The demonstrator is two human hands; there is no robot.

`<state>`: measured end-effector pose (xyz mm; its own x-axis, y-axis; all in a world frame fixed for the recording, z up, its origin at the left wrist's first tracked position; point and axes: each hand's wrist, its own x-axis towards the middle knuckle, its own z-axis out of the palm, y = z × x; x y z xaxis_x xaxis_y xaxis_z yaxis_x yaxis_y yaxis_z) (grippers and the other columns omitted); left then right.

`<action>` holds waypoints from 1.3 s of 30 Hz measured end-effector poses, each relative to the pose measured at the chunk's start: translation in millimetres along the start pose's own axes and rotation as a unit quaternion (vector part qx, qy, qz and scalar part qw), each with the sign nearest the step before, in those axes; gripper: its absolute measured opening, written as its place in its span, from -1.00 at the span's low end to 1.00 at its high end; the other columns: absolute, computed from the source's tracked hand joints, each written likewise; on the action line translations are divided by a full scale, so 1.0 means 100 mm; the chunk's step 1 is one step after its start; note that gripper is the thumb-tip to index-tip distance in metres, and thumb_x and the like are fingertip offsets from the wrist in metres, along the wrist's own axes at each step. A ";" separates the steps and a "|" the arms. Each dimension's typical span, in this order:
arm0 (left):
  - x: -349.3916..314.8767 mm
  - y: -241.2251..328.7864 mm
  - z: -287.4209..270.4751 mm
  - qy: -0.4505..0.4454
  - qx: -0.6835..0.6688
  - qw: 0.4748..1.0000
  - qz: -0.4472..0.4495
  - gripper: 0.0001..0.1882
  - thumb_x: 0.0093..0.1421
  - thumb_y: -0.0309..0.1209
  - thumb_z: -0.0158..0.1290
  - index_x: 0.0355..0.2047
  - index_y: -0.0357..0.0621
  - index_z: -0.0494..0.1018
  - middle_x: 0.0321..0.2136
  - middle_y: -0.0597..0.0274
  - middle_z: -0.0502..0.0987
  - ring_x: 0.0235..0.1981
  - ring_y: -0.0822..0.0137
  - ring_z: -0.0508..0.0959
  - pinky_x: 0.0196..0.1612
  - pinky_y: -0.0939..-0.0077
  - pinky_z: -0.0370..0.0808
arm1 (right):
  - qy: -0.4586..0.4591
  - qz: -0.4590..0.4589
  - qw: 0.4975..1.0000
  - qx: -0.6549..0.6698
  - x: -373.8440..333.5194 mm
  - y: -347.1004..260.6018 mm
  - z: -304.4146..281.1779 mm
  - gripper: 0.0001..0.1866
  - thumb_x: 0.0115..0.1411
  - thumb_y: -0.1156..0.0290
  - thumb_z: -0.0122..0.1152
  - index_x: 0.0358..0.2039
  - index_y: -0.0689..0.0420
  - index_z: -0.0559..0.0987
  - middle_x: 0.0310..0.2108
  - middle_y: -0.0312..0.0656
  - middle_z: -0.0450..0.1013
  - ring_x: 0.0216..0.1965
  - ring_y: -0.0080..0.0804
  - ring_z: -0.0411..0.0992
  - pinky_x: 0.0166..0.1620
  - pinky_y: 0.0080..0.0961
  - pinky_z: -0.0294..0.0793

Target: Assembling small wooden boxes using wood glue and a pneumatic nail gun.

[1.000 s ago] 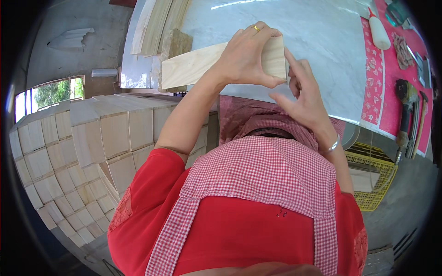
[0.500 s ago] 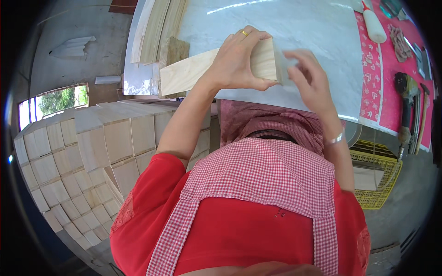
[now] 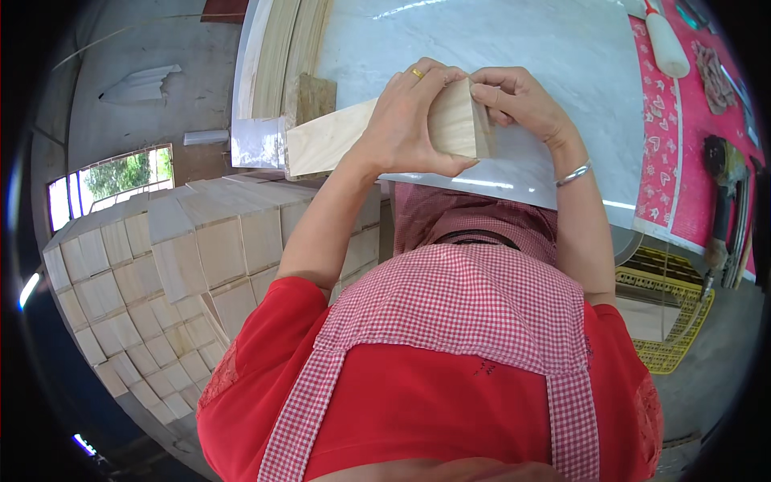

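Observation:
A long, pale wooden box-shaped piece (image 3: 331,145) lies slanted at the front edge of the marble-patterned table (image 3: 562,48). My left hand (image 3: 401,124) is wrapped over its right part, thumb on the near side and fingers on the far side. At the far right corner of the piece is my right hand (image 3: 526,104). Its fingers are curled, with the thumb and forefinger pinched against the edge; whether anything small is between them is hidden. The piece's left end lies close to a short rough wooden block (image 3: 315,96).
Long wooden slats (image 3: 293,48) lie at the table's left. A big stack of pale wooden pieces (image 3: 217,249) stands at my left. On a pink cloth at right are a white squeeze bottle (image 3: 669,52), a rag (image 3: 713,76) and a dark-handled tool (image 3: 716,197). Below sits a yellow crate (image 3: 679,349).
My right hand, blurred and apart from the wooden piece before, has moved left to touch its far right corner. My left hand keeps its grip. The whole view has shifted slightly.

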<state>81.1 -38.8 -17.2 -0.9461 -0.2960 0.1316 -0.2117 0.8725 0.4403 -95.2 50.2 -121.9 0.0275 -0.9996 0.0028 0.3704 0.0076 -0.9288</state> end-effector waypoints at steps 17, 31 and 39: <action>-0.03 -0.03 0.00 -0.007 0.014 1.000 0.000 -0.10 -0.43 -0.15 0.38 0.01 -0.23 0.37 -0.13 0.07 0.44 -0.12 0.06 0.46 -0.04 0.26 0.41 | 0.292 -0.287 0.854 -0.322 -0.82 0.08 0.83 -0.57 0.00 0.68 0.30 -0.05 0.27 0.57 -0.23 -0.11 0.47 -0.32 -0.39 0.46 -0.24 -0.52 0.48; 0.01 -0.04 0.06 0.033 0.004 0.999 0.033 -0.14 -0.42 -0.10 0.36 -0.05 -0.24 0.41 -0.21 0.04 0.46 -0.20 0.02 0.49 -0.12 0.25 0.42 | 0.371 -0.350 0.744 -0.432 -0.74 0.19 0.98 -0.60 -0.12 0.70 0.36 -0.18 0.22 0.63 -0.36 -0.18 0.49 -0.38 -0.27 0.43 -0.30 -0.41 0.43; 0.01 -0.02 0.02 0.027 0.005 0.999 0.037 -0.16 -0.39 -0.19 0.35 -0.02 -0.23 0.38 -0.18 0.01 0.45 -0.18 -0.03 0.49 -0.11 0.26 0.43 | 0.386 -0.309 0.741 -0.454 -1.04 0.00 0.66 -0.79 0.01 0.63 0.30 -0.29 0.23 0.59 -0.39 -0.14 0.48 -0.37 -0.18 0.44 -0.29 -0.38 0.44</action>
<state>80.1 -39.5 -20.0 -0.9443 -0.2517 0.2119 -0.1448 0.8963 0.4192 -36.3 155.6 -97.9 -0.5561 -0.5246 0.6446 -0.6968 -0.1284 -0.7057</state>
